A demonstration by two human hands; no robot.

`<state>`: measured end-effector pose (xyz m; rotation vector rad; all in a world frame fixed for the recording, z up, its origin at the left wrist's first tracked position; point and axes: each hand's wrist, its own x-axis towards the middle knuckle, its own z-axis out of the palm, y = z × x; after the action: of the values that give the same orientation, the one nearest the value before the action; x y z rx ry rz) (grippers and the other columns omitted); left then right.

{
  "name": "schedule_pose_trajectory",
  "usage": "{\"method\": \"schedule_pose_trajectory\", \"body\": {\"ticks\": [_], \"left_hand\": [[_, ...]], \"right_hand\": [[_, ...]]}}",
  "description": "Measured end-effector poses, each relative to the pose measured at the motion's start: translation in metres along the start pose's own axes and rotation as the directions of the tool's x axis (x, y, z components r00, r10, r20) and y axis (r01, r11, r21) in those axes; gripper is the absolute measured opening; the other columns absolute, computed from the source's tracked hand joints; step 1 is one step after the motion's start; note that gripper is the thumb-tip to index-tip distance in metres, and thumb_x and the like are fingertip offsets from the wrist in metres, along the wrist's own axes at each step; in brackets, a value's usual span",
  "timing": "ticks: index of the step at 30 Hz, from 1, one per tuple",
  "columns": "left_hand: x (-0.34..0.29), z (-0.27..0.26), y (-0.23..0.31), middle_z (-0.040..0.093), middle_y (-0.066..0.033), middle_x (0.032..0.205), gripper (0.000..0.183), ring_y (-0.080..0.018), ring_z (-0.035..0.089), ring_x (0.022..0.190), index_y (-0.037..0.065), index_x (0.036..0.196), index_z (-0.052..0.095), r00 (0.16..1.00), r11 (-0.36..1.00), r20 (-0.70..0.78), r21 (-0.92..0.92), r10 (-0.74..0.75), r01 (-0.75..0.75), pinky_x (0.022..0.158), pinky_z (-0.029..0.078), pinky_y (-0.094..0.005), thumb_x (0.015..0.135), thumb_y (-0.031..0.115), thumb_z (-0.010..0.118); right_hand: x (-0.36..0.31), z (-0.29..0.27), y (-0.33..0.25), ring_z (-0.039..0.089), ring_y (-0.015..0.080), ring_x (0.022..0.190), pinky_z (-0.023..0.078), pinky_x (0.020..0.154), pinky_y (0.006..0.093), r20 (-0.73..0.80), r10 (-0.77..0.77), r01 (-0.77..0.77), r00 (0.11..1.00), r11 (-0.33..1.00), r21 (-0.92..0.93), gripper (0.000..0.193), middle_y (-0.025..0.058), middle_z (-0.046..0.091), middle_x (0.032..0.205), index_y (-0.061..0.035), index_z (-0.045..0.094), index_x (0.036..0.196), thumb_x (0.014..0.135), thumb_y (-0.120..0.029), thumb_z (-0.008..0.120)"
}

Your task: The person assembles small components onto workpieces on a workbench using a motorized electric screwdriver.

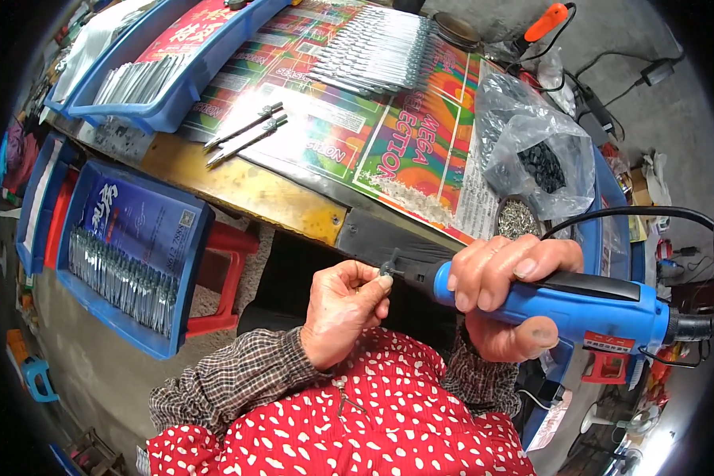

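Note:
My right hand is wrapped around a blue corded tool that looks like an electric screwdriver, held level with its dark nose toward the left. My left hand is closed in a pinch on a small dark part, right at the tool's nose; fingers partly hide it. Both hands are above my lap, just in front of the table edge. Farther off, two slim dark pen-like pieces with silver tips lie side by side on the table. Behind them is a dense stack of silvery pen-like pieces.
A clear plastic bag of dark small parts and a bowl of little metal pieces stand at the table's right. Blue trays holding silvery pieces are at left, one low tray near a red stool. The tool's black cord loops at right.

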<state>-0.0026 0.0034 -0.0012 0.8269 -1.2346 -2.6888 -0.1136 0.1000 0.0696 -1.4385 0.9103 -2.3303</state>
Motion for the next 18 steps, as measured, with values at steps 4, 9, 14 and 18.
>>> {"method": "schedule_pose_trajectory", "body": {"ticks": [4,9,14,18], "left_hand": [[-0.0011,-0.0013,0.0015,0.055,-0.003,0.059,0.011,-0.0044,0.046,0.045,-0.002,0.082,0.054,1.0,1.0,0.005,0.013,-0.013,0.013,0.039,0.036,-0.0162,0.085,0.008,0.057],[-0.0014,0.0003,0.0014,0.055,-0.0029,0.059,0.011,-0.0044,0.047,0.046,-0.002,0.082,0.054,1.0,1.0,-0.002,0.023,0.0,0.0,0.04,0.037,-0.016,0.085,0.008,0.057],[0.0002,-0.0009,-0.0025,0.055,-0.0026,0.059,0.011,-0.0043,0.047,0.046,-0.002,0.082,0.054,1.0,1.0,-0.002,0.01,0.012,-0.012,0.041,0.037,-0.0161,0.085,0.008,0.057],[-0.0004,0.0011,-0.0006,0.054,-0.0024,0.059,0.011,-0.0043,0.047,0.047,-0.002,0.082,0.054,1.0,1.0,-0.022,0.019,0.012,-0.012,0.04,0.037,-0.0162,0.085,0.007,0.058]], "right_hand": [[-0.0003,0.0028,0.0014,0.053,0.0222,0.056,0.045,0.05,0.0349,-0.037,0.009,-0.009,0.999,1.0,-0.005,0.049,0.0129,0.053,0.067,0.0017,0.044,0.1,0.07,-0.018,0.077],[0.001,0.0014,0.0013,0.053,0.0219,0.055,0.045,0.05,0.0346,-0.017,0.009,-0.009,1.0,1.0,0.003,0.049,0.0131,0.053,0.067,0.0019,0.044,0.1,0.069,-0.018,0.077],[0.0027,-0.0025,0.0032,0.053,0.0219,0.056,0.045,0.051,0.034,0.025,0.022,-0.023,0.999,0.999,0.024,0.05,0.013,0.053,0.066,0.0026,0.045,0.099,0.068,-0.016,0.078],[0.0087,-0.0017,0.005,0.053,0.0201,0.057,0.045,0.051,0.0329,0.123,0.068,-0.069,0.99,0.998,0.004,0.05,0.0127,0.053,0.069,0.0036,0.045,0.099,0.063,-0.004,0.079]]}}
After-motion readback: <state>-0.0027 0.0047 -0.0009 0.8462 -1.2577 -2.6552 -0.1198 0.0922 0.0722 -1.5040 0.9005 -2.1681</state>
